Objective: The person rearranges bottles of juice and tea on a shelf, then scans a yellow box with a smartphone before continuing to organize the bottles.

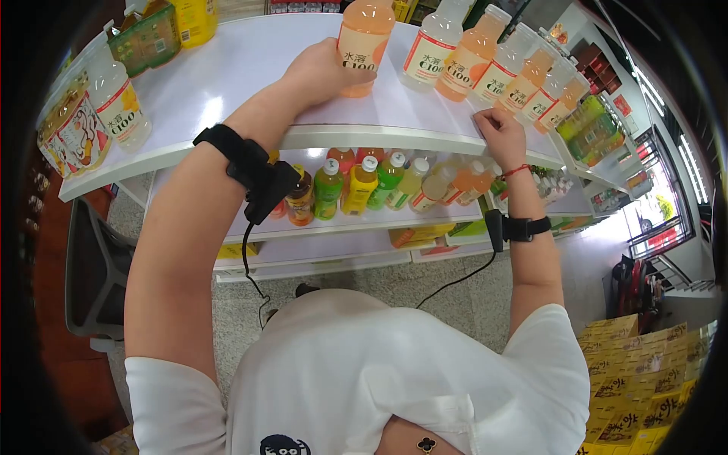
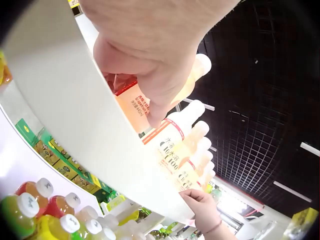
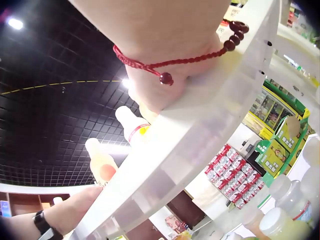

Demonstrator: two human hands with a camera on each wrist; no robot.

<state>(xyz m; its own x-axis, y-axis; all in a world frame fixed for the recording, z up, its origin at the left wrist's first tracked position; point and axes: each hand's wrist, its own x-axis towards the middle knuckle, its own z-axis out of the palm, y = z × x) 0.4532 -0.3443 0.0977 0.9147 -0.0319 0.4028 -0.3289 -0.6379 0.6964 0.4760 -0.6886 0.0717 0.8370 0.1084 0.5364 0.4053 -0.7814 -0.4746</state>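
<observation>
My left hand (image 1: 315,74) grips the lower part of a bottle of orange-pink grapefruit drink (image 1: 367,36) on the white counter top (image 1: 258,68). Its thumb lies across the label, and the bottle stands near upright. The right hand (image 1: 502,138) rests at the counter's front edge with loosely curled fingers, nothing visible in it. Just beyond those fingers is a row of same-brand bottles, among them a pale bottle (image 1: 434,47) and an orange bottle (image 1: 472,57). In the left wrist view the grapefruit bottle's red-edged label (image 2: 137,102) shows below the thumb.
A pale bottle (image 1: 120,102), a multipack (image 1: 72,140) and a green carton (image 1: 148,42) stand at the counter's left end. Coloured drink bottles (image 1: 360,186) fill the shelf beneath. A chair (image 1: 91,265) is at left; yellow cartons (image 1: 641,379) are stacked at right.
</observation>
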